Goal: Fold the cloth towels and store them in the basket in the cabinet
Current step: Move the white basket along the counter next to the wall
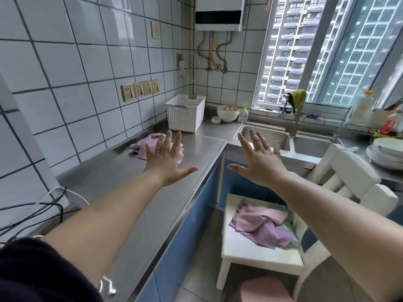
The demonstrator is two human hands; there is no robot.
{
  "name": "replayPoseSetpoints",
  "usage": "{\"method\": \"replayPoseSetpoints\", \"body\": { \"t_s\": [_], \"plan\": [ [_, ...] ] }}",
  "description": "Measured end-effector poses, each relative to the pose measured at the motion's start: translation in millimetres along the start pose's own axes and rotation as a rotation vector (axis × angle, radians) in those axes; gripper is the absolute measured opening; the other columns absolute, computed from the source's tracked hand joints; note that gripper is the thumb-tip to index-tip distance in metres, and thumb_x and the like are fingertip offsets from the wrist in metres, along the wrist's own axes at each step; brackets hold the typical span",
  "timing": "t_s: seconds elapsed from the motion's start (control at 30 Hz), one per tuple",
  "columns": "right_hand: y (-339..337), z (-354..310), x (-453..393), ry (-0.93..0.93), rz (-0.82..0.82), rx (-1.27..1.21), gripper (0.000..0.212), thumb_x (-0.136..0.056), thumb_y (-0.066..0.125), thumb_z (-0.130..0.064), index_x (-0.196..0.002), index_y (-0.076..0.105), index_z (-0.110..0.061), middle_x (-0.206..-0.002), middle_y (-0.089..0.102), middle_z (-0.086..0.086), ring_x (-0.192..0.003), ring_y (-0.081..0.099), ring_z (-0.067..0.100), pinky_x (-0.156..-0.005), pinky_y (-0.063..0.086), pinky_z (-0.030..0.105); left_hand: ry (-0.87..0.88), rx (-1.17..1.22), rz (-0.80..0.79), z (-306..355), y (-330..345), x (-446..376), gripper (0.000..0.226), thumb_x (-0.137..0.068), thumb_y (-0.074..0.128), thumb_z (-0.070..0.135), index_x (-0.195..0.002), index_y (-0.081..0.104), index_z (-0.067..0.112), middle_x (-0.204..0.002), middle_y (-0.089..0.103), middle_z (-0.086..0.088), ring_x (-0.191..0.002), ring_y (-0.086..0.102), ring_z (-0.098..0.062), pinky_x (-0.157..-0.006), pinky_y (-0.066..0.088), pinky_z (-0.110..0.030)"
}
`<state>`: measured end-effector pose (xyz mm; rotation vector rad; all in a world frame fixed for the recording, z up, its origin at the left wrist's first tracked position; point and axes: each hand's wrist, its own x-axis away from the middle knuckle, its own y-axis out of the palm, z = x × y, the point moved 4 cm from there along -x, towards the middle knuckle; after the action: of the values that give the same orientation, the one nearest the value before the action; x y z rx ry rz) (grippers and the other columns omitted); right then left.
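Note:
Both my arms stretch out over the steel counter (122, 182) with fingers spread and nothing in them. My left hand (166, 160) hovers in front of a crumpled lilac towel (148, 144) that lies on the counter by the tiled wall. My right hand (259, 158) is raised off the counter's corner, in front of the sink (268, 136). A white perforated basket (185, 113) stands on the counter in the far corner. More lilac and pale green towels (261, 223) lie heaped on a white chair (250, 251) below.
A cream bowl (227, 113), a small cup and a soap bottle (243, 114) stand left of the sink. Stacked plates (386, 153) sit at the right. Cables (32, 212) trail over the counter's near left end. Blue cabinet fronts (181, 247) run under the counter.

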<state>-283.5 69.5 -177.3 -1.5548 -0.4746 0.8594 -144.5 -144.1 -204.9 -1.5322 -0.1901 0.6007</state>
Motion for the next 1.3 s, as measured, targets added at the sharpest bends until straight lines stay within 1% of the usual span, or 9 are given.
{"method": "replayPoseSetpoints", "body": {
  "t_s": [0.23,0.53,0.63,0.83,0.93,1.03,1.13,1.23,1.3],
  "plan": [
    [32.3,39.5,-128.4,-0.016,-0.005,-0.083,0.091,-0.081,0.033,-0.075,-0.148,-0.011,-0.032,-0.158,-0.015,0.003,-0.144,-0.018,0.019,-0.112,-0.012,0.052,-0.089,0.034,-0.011,-5.3,31.3,-130.7,0.108,-0.075,0.036,0.08,-0.145,-0.024,0.023,-0.156,-0.023,-0.005,-0.144,-0.018,-0.023,-0.113,-0.007,-0.053],
    [67.3,71.1,-285.9,-0.002,-0.03,-0.27,0.088,-0.083,0.04,-0.07,-0.15,0.002,-0.029,-0.159,0.009,0.002,-0.146,0.007,0.021,-0.116,0.01,0.054,-0.185,0.148,0.002,-35.1,62.4,-279.9,0.109,-0.077,0.036,0.078,-0.145,-0.024,0.019,-0.156,-0.021,-0.006,-0.145,-0.017,-0.023,-0.117,-0.005,-0.048],
    [83.3,76.8,-335.1,0.043,-0.059,-0.372,0.088,-0.083,0.045,-0.067,-0.15,0.006,-0.027,-0.157,0.014,0.0,-0.144,0.015,0.022,-0.115,0.014,0.05,-0.247,0.238,0.013,-48.8,76.4,-323.2,0.108,-0.079,0.04,0.075,-0.147,-0.02,0.017,-0.157,-0.019,-0.007,-0.145,-0.015,-0.022,-0.118,-0.002,-0.047],
    [118.7,71.3,-442.2,0.095,-0.157,-0.625,0.088,-0.083,0.053,-0.062,-0.15,0.012,-0.024,-0.154,0.023,0.008,-0.139,0.028,0.025,-0.112,0.029,0.045,-0.301,0.41,0.041,-84.0,100.2,-412.7,0.105,-0.082,0.051,0.064,-0.15,-0.013,0.014,-0.159,-0.009,-0.009,-0.146,-0.006,-0.023,-0.118,0.004,-0.041],
    [141.5,65.2,-504.4,0.112,-0.219,-0.734,0.088,-0.083,0.056,-0.058,-0.151,0.013,-0.021,-0.155,0.022,0.007,-0.14,0.028,0.024,-0.112,0.03,0.041,-0.348,0.483,0.018,-116.8,120.9,-469.0,0.108,-0.079,0.05,0.068,-0.149,-0.014,0.017,-0.159,-0.007,-0.007,-0.146,-0.002,-0.023,-0.119,0.009,-0.043],
    [169.9,64.1,-563.2,0.148,-0.259,-0.807,0.087,-0.085,0.056,-0.056,-0.151,0.011,-0.022,-0.156,0.022,0.003,-0.142,0.024,0.021,-0.112,0.029,0.037,-0.394,0.572,0.006,-143.3,142.8,-521.0,0.102,-0.083,0.053,0.06,-0.15,-0.011,0.018,-0.16,-0.001,-0.006,-0.146,0.004,-0.024,-0.118,0.011,-0.041],
    [193.3,62.7,-615.3,0.172,-0.286,-0.841,0.084,-0.086,0.058,-0.05,-0.15,0.01,-0.025,-0.155,0.024,0.004,-0.138,0.032,0.022,-0.106,0.033,0.035,-0.419,0.712,0.015,-163.6,158.9,-563.8,0.096,-0.086,0.055,0.055,-0.151,-0.006,0.021,-0.159,0.005,-0.003,-0.145,0.011,-0.022,-0.117,0.014,-0.041],
    [225.2,57.7,-674.8,0.211,-0.318,-0.89,0.082,-0.086,0.058,-0.051,-0.15,0.01,-0.031,-0.154,0.025,0.003,-0.12,0.047,0.022,-0.096,0.044,0.036,-0.496,0.813,0.024,-193.4,185.7,-617.7,0.096,-0.084,0.055,0.058,-0.15,-0.006,0.024,-0.159,0.006,0.0,-0.145,0.01,-0.022,-0.117,0.013,-0.044],
    [247.2,52.9,-703.7,0.261,-0.344,-0.971,0.081,-0.086,0.057,-0.052,-0.149,0.01,-0.032,-0.153,0.028,0.0,-0.12,0.048,0.022,-0.096,0.047,0.04,-0.537,0.833,0.024,-207.7,201.5,-645.1,0.096,-0.083,0.054,0.06,-0.15,-0.006,0.026,-0.159,0.007,0.001,-0.145,0.012,-0.023,-0.117,0.014,-0.045]
  ]
}}
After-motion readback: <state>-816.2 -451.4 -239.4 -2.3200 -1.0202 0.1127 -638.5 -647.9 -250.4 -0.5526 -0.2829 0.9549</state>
